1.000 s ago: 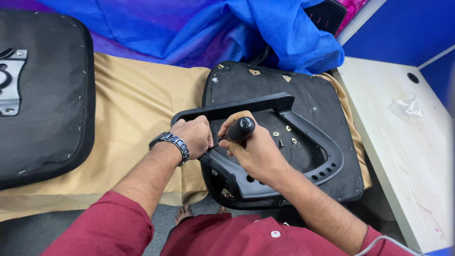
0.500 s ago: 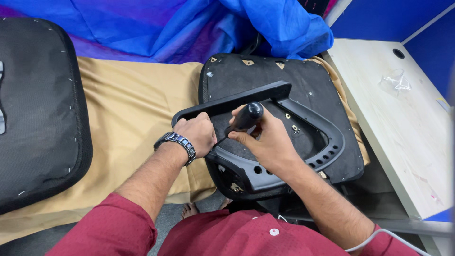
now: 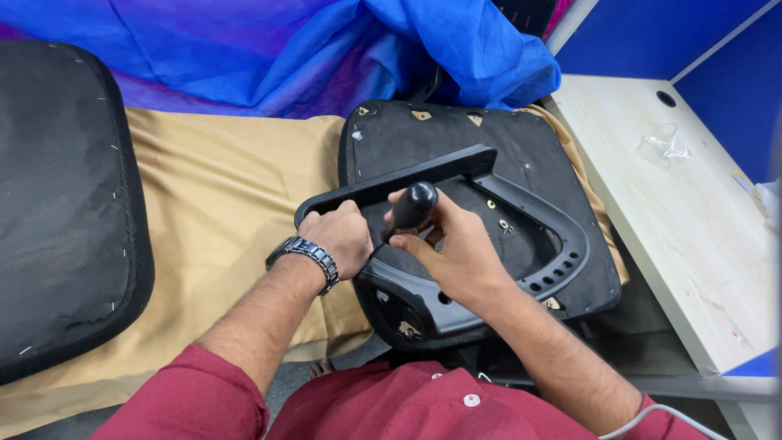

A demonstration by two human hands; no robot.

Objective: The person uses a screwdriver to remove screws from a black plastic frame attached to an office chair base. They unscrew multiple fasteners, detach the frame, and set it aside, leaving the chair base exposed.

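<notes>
Workbench: a tan cloth [image 3: 228, 212] is spread over it, and a crumpled blue sheet [image 3: 326, 49] is heaped at 12 o'clock.

Second cushion: a black upholstered pad [image 3: 65, 204] is seen at 9 o'clock, well apart from the work.

Tabletop: a pale wood-grain tabletop [image 3: 692, 220] is seen at 3 o'clock, with a scrap of clear plastic [image 3: 666, 145] left on it.

Seat cushion: a black chair seat [image 3: 538, 171] is laid underside up at the centre, on the cloth.

Armrest frame: a black plastic D-shaped armrest [image 3: 562, 244] is rested on the seat underside, its straight bar towards 11 o'clock.

Left hand [image 3: 342, 236]: the fingers are closed around the frame's near corner at 9 o'clock of the seat, a metal-link watch [image 3: 308, 254] being worn on the wrist.

Right hand [image 3: 456, 253]: the fingers are wrapped tight on a screwdriver [image 3: 410, 210] with a black handle; its tip is hidden between the two hands.

Loose hardware: small screws [image 3: 501, 222] are scattered on the seat inside the frame's loop.

Method, as judged: the frame should be held flat and unmoving by the left hand so that its hole is kept over the seat's insert. The shaft should be kept square to the fastener, with firm downward pressure applied while it is turned, so that slipping is avoided.
</notes>
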